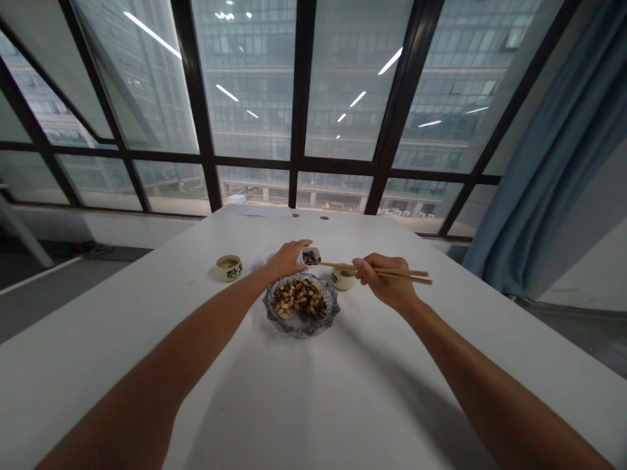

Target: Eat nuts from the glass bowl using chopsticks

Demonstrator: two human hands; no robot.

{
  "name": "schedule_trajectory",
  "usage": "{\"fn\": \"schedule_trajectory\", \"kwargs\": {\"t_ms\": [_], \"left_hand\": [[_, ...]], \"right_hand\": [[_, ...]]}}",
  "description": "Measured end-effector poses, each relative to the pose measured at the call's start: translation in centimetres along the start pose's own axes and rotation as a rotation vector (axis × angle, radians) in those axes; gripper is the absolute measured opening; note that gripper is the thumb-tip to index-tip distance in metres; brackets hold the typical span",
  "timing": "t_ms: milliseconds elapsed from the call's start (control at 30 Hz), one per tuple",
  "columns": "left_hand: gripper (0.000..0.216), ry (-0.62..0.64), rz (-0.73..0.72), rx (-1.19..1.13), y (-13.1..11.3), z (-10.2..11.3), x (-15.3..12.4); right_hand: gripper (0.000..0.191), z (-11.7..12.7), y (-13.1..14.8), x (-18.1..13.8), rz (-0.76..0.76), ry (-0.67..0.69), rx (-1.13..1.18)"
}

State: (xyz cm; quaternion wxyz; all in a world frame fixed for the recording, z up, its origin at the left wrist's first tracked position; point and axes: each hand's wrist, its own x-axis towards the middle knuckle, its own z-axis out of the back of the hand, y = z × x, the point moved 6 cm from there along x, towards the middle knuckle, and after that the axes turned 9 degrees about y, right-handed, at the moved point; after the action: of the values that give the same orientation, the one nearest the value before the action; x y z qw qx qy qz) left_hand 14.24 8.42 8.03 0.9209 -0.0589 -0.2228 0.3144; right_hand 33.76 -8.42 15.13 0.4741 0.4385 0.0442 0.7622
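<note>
My left hand (pixel 288 258) is closed on a small white container (pixel 302 259), tilted so that its opening faces me. Dark brown pieces (pixel 311 257) lie inside it. A pair of wooden chopsticks (pixel 399 274) is gripped in my right hand (pixel 385 279), their tips at the container's mouth. Just below stands a scalloped clear glass bowl (pixel 302 331) of nuts and seeds, pale on the left and darker on the right. Behind the chopsticks is a cream cup (pixel 343 281) with black characters, partly covered by them and my right hand.
A second cream cup (pixel 229 268) with black characters and liquid inside stands left of the bowl. White paper (pixel 259 211) lies at the far edge of the white table (pixel 304 405). Large windows rise behind, and a blue curtain (pixel 533 170) hangs on the right.
</note>
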Motion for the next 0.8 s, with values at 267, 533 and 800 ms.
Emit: {"fn": "schedule_trajectory", "kwargs": {"t_ms": [267,533,800], "left_hand": [[0.075,-0.015,0.064,-0.132,-0.8,-0.1,-0.2],[0.077,0.055,0.288,-0.185,0.4,-1.2,0.6],[0.066,0.061,0.315,-0.093,0.3,-0.9,0.7]], "right_hand": [[0.056,-3.9,-1.8,3.4,-0.097,0.068,0.113],[0.073,-0.6,-0.2,2.5,-0.234,0.094,0.221],[0.057,-3.0,2.5,-0.1,-0.236,0.507,0.214]]}}
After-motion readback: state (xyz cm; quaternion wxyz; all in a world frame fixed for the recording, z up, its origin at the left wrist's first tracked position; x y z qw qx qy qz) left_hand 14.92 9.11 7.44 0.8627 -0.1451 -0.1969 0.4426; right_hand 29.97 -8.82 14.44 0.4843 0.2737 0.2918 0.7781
